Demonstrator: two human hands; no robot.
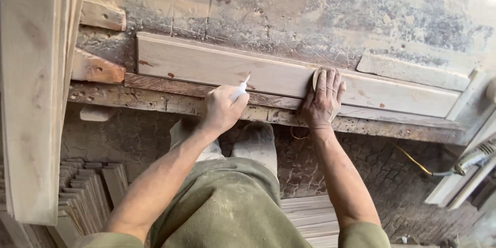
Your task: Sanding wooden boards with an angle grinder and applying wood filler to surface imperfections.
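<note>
Now | plank (217,64): long, pale, knotted | left hand (222,111) holds pen (241,89)

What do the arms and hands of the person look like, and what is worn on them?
The left hand and right hand are bare and dusty, without gloves. Both forearms are bare; short olive-green fabric sleeves end near the elbows. No watch or rings show.

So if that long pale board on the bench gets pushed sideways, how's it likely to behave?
The pale board looks stiff, so it would probably slide as one piece. It lies flat on the rough bench, so tipping or rolling seems unlikely. The right hand presses on it, likely resisting movement.
</note>
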